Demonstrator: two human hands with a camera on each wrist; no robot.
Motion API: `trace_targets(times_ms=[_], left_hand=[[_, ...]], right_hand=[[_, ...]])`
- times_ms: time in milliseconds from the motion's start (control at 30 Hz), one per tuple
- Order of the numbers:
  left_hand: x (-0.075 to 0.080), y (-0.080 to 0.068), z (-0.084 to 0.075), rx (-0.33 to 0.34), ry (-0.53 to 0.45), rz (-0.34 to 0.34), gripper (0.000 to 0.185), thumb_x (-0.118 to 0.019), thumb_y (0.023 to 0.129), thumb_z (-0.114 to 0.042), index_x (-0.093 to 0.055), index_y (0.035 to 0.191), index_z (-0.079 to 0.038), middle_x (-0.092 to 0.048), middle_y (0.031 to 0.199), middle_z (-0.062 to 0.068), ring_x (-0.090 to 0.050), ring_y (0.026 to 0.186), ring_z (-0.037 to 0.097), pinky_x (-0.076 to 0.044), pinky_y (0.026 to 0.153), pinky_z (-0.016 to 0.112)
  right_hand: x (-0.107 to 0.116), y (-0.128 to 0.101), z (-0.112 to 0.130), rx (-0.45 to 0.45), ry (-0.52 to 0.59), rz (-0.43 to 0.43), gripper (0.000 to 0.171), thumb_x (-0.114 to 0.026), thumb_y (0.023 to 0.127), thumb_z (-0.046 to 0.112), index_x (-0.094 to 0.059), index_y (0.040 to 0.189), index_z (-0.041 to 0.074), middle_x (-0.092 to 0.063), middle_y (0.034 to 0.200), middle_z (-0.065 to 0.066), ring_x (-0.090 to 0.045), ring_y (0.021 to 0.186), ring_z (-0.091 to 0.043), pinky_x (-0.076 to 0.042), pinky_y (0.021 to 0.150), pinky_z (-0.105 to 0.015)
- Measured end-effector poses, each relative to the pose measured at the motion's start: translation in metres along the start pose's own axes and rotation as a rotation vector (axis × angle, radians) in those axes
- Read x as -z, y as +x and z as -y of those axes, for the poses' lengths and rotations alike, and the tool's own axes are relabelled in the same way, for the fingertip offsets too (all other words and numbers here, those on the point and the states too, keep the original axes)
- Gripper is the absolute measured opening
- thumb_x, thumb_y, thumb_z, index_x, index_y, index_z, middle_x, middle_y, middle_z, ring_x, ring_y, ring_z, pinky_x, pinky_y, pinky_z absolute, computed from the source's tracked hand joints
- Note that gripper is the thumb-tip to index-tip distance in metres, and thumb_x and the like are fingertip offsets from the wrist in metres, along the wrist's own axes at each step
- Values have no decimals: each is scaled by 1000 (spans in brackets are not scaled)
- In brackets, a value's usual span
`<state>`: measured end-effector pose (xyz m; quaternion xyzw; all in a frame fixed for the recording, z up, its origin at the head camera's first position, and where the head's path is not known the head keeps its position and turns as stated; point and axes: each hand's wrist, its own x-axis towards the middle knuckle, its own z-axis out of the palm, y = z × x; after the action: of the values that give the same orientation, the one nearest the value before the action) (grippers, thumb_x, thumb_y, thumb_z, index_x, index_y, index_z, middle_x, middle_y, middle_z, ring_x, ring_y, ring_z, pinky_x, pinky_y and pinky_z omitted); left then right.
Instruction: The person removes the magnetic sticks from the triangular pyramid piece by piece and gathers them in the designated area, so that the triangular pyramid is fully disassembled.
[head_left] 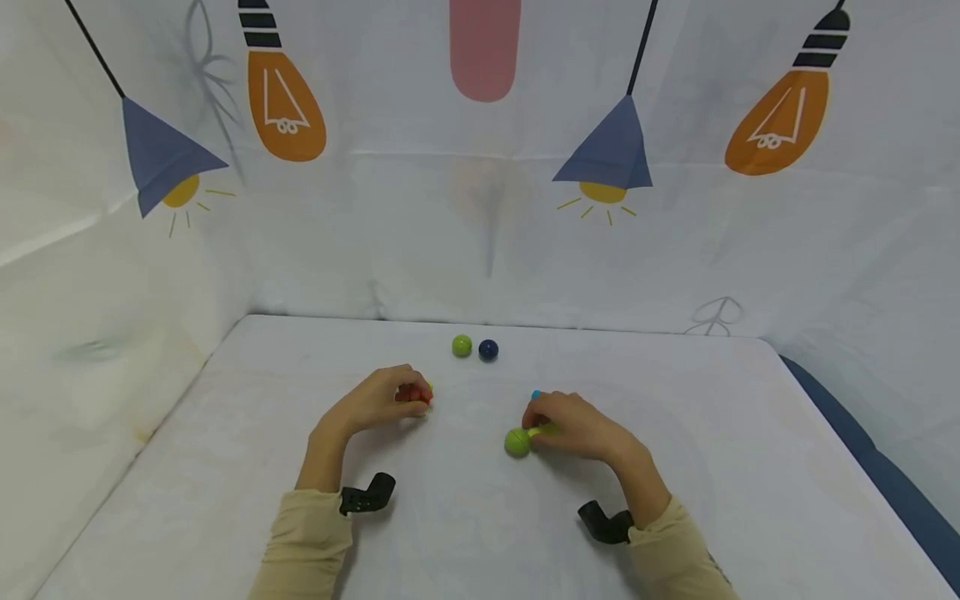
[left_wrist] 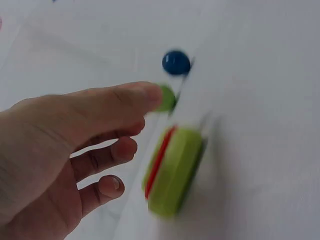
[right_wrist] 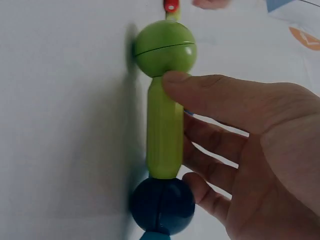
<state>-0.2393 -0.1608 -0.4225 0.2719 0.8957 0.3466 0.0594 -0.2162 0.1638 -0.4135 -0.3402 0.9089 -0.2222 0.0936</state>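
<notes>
My right hand (head_left: 573, 425) holds a lime-green toy rod (right_wrist: 165, 130), thumb near its upper end and fingers behind it. At one end of the rod sits a green ball (right_wrist: 165, 48), marked by a thin seam. A dark blue ball (right_wrist: 162, 205) joins the other end, with a light blue piece (right_wrist: 156, 235) below it. Beside a green rod with a red stripe (left_wrist: 172, 172), my left hand (head_left: 375, 398) has its thumb and fingers spread apart. That rod looks blurred in the left wrist view, just beyond the fingertips; the hand partly covers it in the head view.
Toward the back of the white table (head_left: 465, 533) lie a loose green ball (head_left: 462, 346) and a navy ball (head_left: 488, 350), side by side. Behind the table's far edge hangs a white cloth (head_left: 420, 233) printed with lamps and bulbs.
</notes>
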Motion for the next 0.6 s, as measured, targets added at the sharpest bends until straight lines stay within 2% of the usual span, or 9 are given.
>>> trace_targets(times_ms=[100,233,367,467,600], left_hand=[[-12,10,-20,-77,12,16,17,-68,87,-21,-67,101,-11,-57,81,-4,-51,76,12,-43,67,23],[-43,25,-44,-142,33,92,28,-67,88,-32,-63,109,-13,-60,92,-2,-55,86,13,-46,74,24],[-72,34,-57,-104,87,145,38,-70,83,-41,-58,112,-20,-58,101,-7,-55,93,10,-46,78,21],[-82,36,-61,-72,128,117,40,-73,80,-42,-56,110,-22,-57,99,-10,-54,88,8,-44,74,20],[-87,37,-64,-88,138,73,36,-73,81,-39,-56,108,-21,-57,95,-9,-53,83,8,-43,71,19]], right_hand=[[-4,3,-1,21,-16,-20,10,-67,84,14,-66,94,14,-61,88,5,-53,81,-8,-45,75,-28],[-7,4,-2,31,-26,-41,9,-67,85,14,-65,94,13,-61,88,6,-54,82,-7,-46,75,-29],[-8,5,-2,14,-19,-31,8,-66,86,14,-64,95,13,-62,90,6,-55,84,-8,-47,77,-29],[-9,5,-1,9,-18,-21,8,-65,88,15,-64,95,14,-62,91,6,-55,84,-8,-47,76,-29],[-10,5,-1,-1,-26,-24,9,-65,88,18,-63,96,15,-63,92,6,-55,85,-8,-47,77,-29]])
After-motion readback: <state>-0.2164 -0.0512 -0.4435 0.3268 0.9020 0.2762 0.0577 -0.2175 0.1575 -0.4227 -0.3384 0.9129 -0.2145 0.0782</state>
